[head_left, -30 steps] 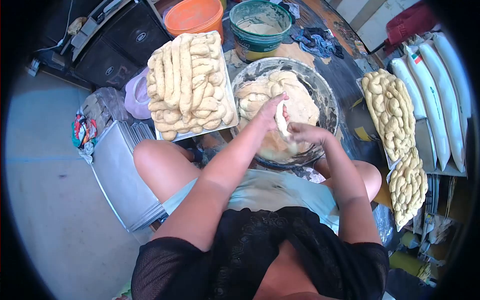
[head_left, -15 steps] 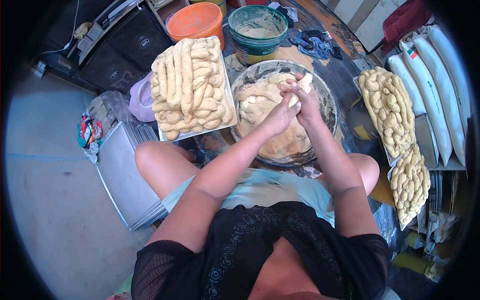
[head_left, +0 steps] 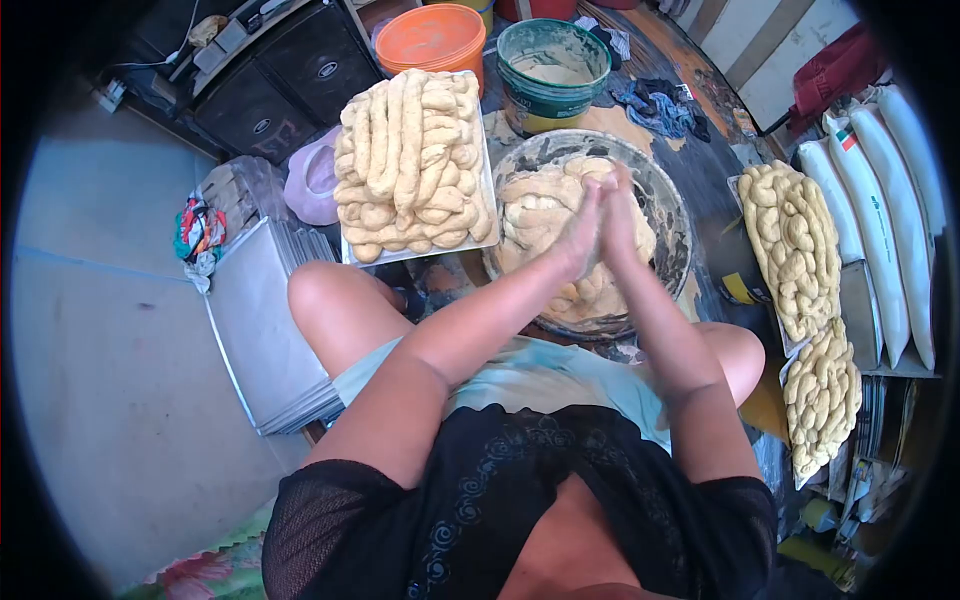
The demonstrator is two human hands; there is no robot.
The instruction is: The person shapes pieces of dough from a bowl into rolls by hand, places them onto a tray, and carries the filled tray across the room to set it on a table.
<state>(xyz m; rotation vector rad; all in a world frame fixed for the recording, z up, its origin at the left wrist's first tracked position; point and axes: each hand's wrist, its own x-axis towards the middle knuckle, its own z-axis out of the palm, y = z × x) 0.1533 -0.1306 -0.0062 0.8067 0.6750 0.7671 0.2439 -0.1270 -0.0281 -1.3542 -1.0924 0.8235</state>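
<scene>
A wide dark basin (head_left: 668,205) sits in front of my legs with a big mass of pale dough (head_left: 535,200) in it. Over its right half my left hand (head_left: 585,228) and my right hand (head_left: 618,212) press together palm to palm, fingers stretched away from me and slightly smeared by motion. The piece of dough seen between them a moment earlier is now hidden by the palms. To the left of the basin, a white tray (head_left: 493,205) carries a high stack of dough ropes and twists (head_left: 410,165).
Behind the basin stand a green bucket (head_left: 553,65) and an orange bucket (head_left: 430,40). More braided dough (head_left: 795,240) lies on trays at the right, beside white sacks (head_left: 875,215). Metal sheets (head_left: 265,320) are stacked at the left. Rags (head_left: 662,105) lie behind the basin.
My hands have come flat together, and the piece of dough that poked out between them is out of sight. The whole view has shifted, so surrounding things appear farther right.
</scene>
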